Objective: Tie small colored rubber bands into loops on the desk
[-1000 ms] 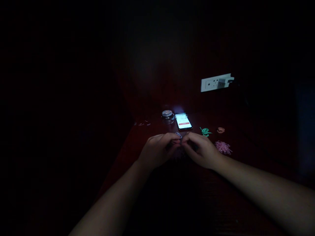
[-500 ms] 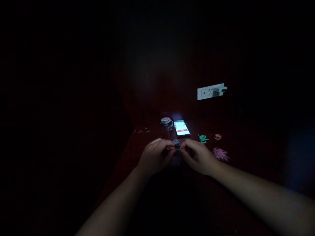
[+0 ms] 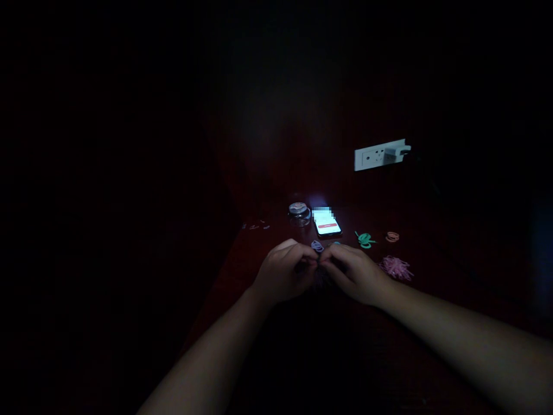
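My left hand (image 3: 286, 271) and my right hand (image 3: 355, 273) meet over the dark table, fingertips pinched close together. Between them the thin pale-blue band, visible a moment ago, is now nearly lost in shadow. Just behind the fingertips lies a small group of purple bands (image 3: 317, 246). A bit of blue band (image 3: 337, 244) peeks out past my right fingers. Right of that hand are green bands (image 3: 365, 240), a few orange bands (image 3: 392, 236) and a loose heap of pink bands (image 3: 396, 268). A dim purplish pile beneath my hands is mostly hidden.
A phone (image 3: 327, 222) with a lit screen lies behind my hands. Left of it stands a clear jar (image 3: 299, 214) with a lid. Several small pale pieces (image 3: 254, 227) lie at the table's left. A wall socket (image 3: 380, 154) holds a plug. Surroundings are very dark.
My fingertips have drawn closer together, and the thin band stretched between them no longer shows clearly. A blue band has come into sight behind my right hand. The whole view has shifted slightly.
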Motion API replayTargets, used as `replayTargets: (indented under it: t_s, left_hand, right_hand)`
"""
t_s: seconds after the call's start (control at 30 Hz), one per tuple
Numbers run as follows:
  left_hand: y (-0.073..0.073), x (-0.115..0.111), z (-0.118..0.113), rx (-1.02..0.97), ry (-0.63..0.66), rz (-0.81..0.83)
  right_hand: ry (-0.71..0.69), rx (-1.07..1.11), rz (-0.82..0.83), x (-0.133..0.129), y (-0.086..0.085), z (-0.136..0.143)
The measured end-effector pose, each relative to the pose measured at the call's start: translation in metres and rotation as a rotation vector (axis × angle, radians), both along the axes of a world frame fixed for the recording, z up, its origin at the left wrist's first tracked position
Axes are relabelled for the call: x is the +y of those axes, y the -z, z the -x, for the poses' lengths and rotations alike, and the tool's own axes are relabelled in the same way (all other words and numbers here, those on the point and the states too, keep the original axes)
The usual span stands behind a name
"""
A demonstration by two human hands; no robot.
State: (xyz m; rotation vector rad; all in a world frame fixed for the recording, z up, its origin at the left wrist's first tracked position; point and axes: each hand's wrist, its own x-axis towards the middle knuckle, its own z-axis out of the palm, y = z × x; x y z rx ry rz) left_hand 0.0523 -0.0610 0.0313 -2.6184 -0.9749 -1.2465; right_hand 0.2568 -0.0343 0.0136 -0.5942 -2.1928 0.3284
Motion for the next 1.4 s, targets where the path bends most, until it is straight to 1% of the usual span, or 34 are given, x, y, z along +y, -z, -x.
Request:
replayTargets:
  t_s: [0.27,0.47,0.57,0.77,1.0,1.4]
  left_hand:
    - [-0.0002,0.0003,0.0012,-0.016,0.008,-0.006]
    - [0.0013,0.0005,0.0019,-0.021,-0.006,-0.031]
    - [0.0031,0.0017,0.0024,-0.029,-0.013,-0.036]
    - [0.0046,0.0042,0.0022,-0.033,0.027,-0.014]
    - [0.0045,0.0038,0.0041,-0.036,0.032,-0.014]
    - [0.006,0.0056,0.0058,-0.045,0.028,-0.029]
  right_hand:
    - [0.011,-0.017,0.013,0.0027,0.0034,-0.0022]
    - [0.022,0.042,0.022,0.0027,0.002,-0.0037]
    - [-0.004,0.026,0.027,0.0005,0.0005,-0.0031]
    - [-0.049,0.01,-0.022,0.0012,0.0009,0.0004]
    - [-0.011,0.005,-0.008,0.0029,0.003,-0.0007]
    - [0.008,0.026,0.011,0.0044,0.0038,-0.002]
